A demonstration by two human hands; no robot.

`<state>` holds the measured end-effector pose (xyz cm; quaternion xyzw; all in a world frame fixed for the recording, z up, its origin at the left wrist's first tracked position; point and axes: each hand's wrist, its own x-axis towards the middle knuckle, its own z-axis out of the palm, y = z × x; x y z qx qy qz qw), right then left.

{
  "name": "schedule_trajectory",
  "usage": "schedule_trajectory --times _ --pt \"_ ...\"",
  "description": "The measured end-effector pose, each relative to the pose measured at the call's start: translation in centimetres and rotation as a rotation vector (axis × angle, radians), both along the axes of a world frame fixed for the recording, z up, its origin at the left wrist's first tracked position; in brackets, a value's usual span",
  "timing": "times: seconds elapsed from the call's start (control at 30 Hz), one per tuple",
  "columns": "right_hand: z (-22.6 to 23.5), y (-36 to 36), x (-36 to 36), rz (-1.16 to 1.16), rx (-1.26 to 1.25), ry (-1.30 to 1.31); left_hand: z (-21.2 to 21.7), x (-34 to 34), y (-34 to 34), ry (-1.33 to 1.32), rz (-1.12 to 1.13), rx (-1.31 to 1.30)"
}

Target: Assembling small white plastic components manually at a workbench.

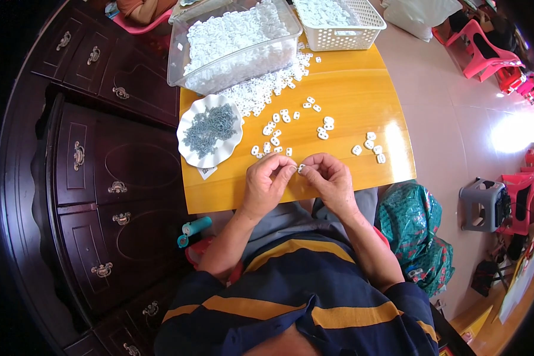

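Note:
Over the near edge of a yellow wooden table [362, 77], my two hands meet almost fingertip to fingertip. The right hand [332, 185] pinches a small white plastic piece [301, 168] with a dark hole in it. My left hand [266, 185] is closed, thumb against forefinger; whatever sits between them is too small to make out. Beyond the hands lie loose white two-holed plastic pieces [275, 141], with another cluster [323, 135] further right. A scalloped white plate [186, 155] at the left holds a heap of small grey metal screws [210, 127].
A clear plastic bin [175, 68] full of white pieces stands at the far left, with a pile [252, 95] spilled before it. Beside it is a white perforated basket [344, 40]. Dark drawers [118, 142] flank the table; a green bag [409, 219] sits at the right.

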<state>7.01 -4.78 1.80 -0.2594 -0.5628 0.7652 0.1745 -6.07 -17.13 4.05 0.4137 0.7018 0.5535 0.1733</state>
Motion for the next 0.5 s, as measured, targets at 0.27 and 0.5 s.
schedule_trajectory --times 0.27,0.5 --pt "0.23 -0.18 -0.43 -0.047 0.154 -0.060 0.40 -0.05 0.21 0.083 -0.005 -0.018" --pt "0.40 -0.82 -0.69 -0.100 0.208 -0.041 0.42 0.05 0.14 0.085 0.003 -0.029"
